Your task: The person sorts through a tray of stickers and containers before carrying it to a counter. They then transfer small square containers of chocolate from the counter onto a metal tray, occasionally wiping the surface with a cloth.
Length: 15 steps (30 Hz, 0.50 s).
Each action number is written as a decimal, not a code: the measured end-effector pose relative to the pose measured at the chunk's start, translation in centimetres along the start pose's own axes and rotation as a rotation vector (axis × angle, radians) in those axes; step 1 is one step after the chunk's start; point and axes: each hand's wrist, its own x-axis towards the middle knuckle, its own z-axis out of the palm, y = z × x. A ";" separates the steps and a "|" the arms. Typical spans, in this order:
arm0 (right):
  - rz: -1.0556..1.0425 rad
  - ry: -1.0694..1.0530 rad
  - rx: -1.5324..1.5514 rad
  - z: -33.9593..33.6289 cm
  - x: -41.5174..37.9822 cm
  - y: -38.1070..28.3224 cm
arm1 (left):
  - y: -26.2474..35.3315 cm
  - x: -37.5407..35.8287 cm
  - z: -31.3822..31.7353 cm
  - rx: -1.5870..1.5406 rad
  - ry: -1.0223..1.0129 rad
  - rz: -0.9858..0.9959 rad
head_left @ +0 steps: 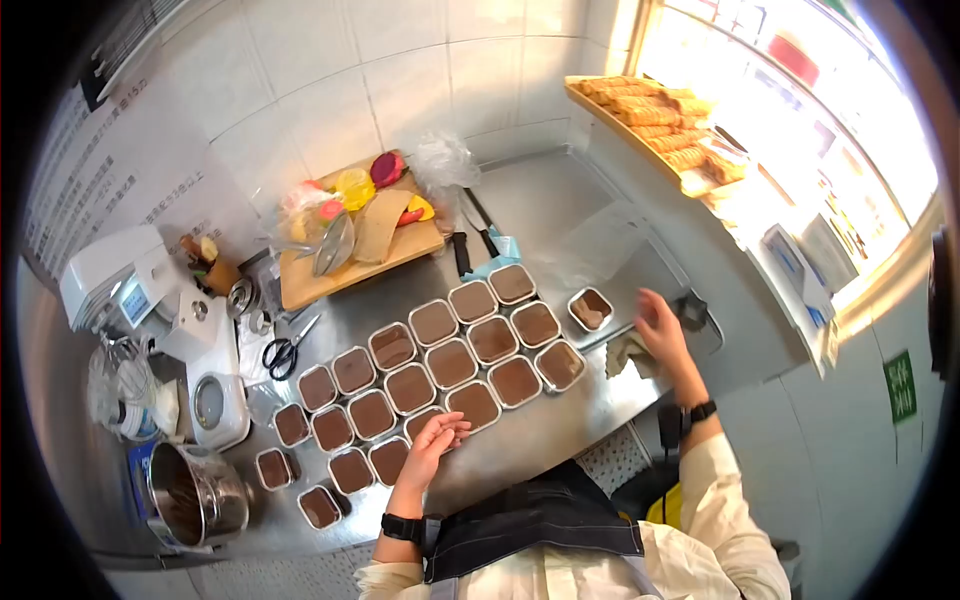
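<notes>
I see one square, silver-rimmed tub [590, 310], its brown filling patchy, right of the tub block [451, 362] and near the right hand [659, 327], loosely open. The left hand [436, 438], empty, half-curls over the block's near side; bare counter [545, 432] fronts the block.
</notes>
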 end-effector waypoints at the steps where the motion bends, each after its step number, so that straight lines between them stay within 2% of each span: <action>1: -0.010 -0.030 0.017 0.5 3.2 1.0 | -0.4 -0.1 0.3 -0.018 0.086 0.017; 3: -0.054 -0.192 -0.446 2.1 9.0 3.0 | -0.6 -0.8 1.6 -0.039 0.197 0.048; 4: -0.081 -0.206 -0.442 3.0 11.5 4.6 | -0.8 -1.3 2.2 -0.045 0.319 0.044; 6: 0.023 -0.612 -0.678 3.8 15.2 8.0 | -0.6 -2.2 4.1 -0.048 0.537 0.036; 7: 0.026 -0.618 -0.679 3.7 16.3 9.1 | -0.4 -3.0 5.1 -0.040 0.642 0.032; 9: 0.064 -0.796 -0.613 4.3 18.5 10.6 | -1.9 -4.5 6.3 -0.065 0.824 0.029; 10: 0.007 -0.843 -0.569 4.4 19.1 11.4 | -2.9 -5.4 6.9 -0.063 0.839 0.014; 12: -0.007 -0.878 -0.518 4.7 20.3 12.5 | -4.2 -6.8 8.3 -0.287 0.942 0.060; 14: -0.014 -0.915 -0.469 4.6 19.3 13.0 | -4.8 -7.4 9.5 -0.301 0.953 0.018; 15: -0.070 -0.808 -0.557 4.5 18.9 12.9 | -4.9 -7.2 9.9 -0.318 0.945 0.008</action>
